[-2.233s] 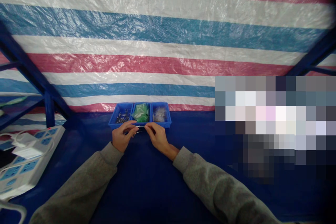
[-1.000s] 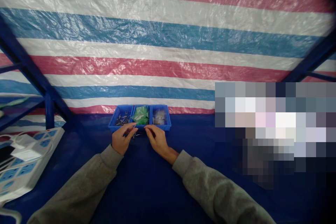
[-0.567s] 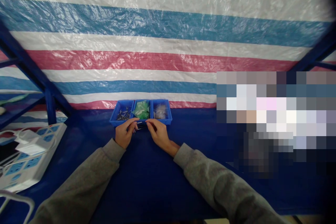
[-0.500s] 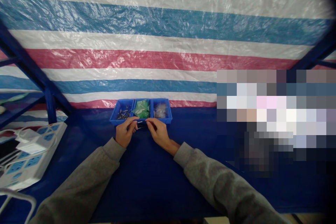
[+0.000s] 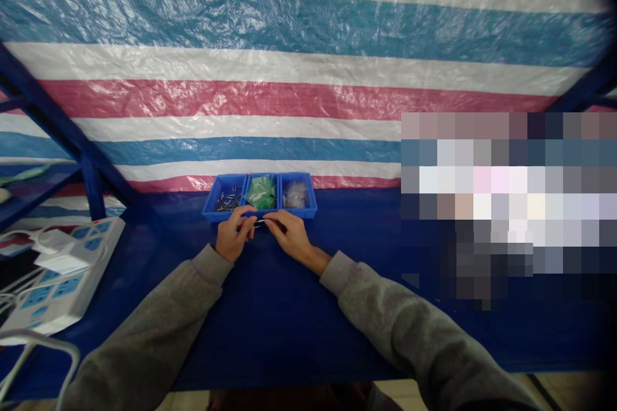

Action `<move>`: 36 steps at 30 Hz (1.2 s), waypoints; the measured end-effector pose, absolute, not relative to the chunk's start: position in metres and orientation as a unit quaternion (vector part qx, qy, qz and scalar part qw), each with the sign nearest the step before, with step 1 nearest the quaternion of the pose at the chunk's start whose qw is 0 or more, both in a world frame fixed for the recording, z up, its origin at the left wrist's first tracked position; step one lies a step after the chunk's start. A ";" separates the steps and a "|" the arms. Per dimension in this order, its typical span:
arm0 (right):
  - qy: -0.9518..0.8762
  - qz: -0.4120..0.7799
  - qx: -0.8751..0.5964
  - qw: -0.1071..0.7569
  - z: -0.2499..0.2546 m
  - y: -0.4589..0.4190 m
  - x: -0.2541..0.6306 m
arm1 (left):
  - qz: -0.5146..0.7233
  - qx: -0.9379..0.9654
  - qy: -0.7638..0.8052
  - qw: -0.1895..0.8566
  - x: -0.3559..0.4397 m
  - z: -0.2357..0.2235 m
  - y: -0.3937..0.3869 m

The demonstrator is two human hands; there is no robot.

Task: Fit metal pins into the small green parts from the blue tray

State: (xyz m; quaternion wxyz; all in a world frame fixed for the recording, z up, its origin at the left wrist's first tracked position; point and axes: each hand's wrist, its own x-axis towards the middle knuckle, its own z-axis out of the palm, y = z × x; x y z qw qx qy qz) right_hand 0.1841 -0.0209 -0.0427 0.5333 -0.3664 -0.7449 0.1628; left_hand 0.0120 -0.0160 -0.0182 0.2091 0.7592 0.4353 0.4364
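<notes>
My left hand (image 5: 232, 234) is closed, thumb against fingers, around one end of a small slim dark-and-silver piece (image 5: 259, 222). From the other side, my right hand (image 5: 290, 234) pinches the same piece between thumb and forefinger. Its exact kind is too small to make out. Both hands are just in front of three joined blue bins. Loose slim metal parts (image 5: 227, 200) lie in the left bin (image 5: 208, 207). A green plastic bag (image 5: 261, 192) fills the middle bin, and clear plastic packets (image 5: 295, 195) lie in the right bin (image 5: 311, 210).
The blue table (image 5: 289, 327) extends to both sides. On the left lies a white power strip (image 5: 103, 257) with plugs and cables. Behind hangs a striped plastic sheet (image 5: 260, 99) between blue metal posts (image 5: 91, 173). The right side is pixelated.
My two hands have come closer together, the right moving slightly left, so less of the slim piece shows between them. The camera view has shifted slightly.
</notes>
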 end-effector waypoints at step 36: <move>-0.699 0.185 -0.399 0.564 -0.039 -0.022 0.183 | 0.486 0.774 0.384 0.128 0.006 -0.018 -0.015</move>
